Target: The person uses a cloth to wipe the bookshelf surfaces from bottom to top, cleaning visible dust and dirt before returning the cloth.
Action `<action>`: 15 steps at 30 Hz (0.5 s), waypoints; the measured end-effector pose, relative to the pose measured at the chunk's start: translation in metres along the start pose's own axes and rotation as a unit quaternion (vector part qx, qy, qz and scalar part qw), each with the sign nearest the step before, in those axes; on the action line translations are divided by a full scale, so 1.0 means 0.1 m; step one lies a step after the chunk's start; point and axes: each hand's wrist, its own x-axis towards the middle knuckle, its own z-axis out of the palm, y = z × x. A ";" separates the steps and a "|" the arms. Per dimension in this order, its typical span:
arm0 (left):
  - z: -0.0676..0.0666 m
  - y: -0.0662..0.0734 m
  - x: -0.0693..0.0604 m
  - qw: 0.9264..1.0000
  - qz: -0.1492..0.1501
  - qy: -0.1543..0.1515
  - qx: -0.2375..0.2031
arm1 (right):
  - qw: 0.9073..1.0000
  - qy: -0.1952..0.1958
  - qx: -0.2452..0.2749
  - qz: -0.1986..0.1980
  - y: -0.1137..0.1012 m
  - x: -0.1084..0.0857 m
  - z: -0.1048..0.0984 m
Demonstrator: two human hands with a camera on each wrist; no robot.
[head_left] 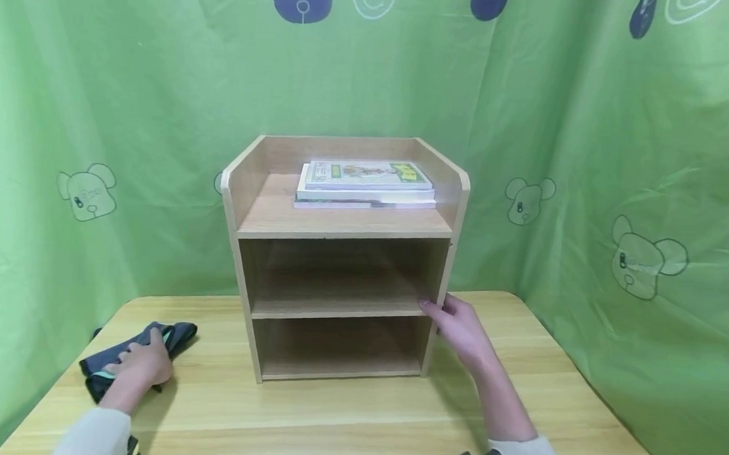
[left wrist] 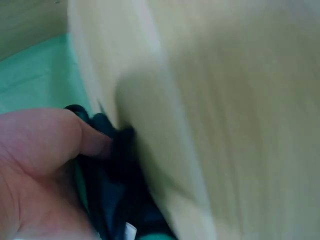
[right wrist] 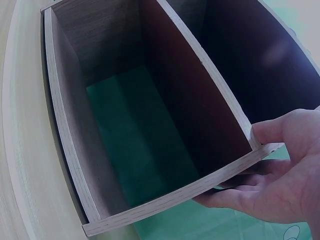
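Note:
A small light-wood desktop shelf (head_left: 346, 237) stands upright on the table, with two open compartments below a walled top. My right hand (head_left: 462, 330) grips its right side panel, thumb at the front end of the middle board (right wrist: 220, 75) and fingers round the outside. At the left of the table, my left hand (head_left: 141, 364) holds a crumpled dark navy fabric item (head_left: 179, 335) with teal trim. The left wrist view shows the thumb pressed against the dark fabric (left wrist: 112, 185), a small white tag near it; the other fingers are hidden there.
A short stack of books (head_left: 366, 183) lies on the shelf's top. The wooden table (head_left: 307, 428) extends round the shelf, and green patterned curtains (head_left: 180, 111) hang close behind and at both sides.

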 end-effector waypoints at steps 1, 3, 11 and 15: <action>0.01 0.02 0.00 1.000 -0.009 -0.012 -0.006 | 1.000 0.001 -0.002 0.000 0.00 0.00 -0.01; 0.01 0.03 0.01 1.000 -0.012 -0.023 -0.015 | 1.000 0.003 -0.005 -0.002 0.00 -0.01 -0.02; 0.03 -0.04 -0.03 1.000 -0.023 -0.012 -0.008 | 1.000 -0.003 -0.006 -0.008 -0.03 -0.04 -0.01; 0.04 -0.04 -0.04 0.999 -0.038 -0.001 -0.007 | 1.000 -0.005 -0.002 -0.008 -0.03 -0.04 -0.01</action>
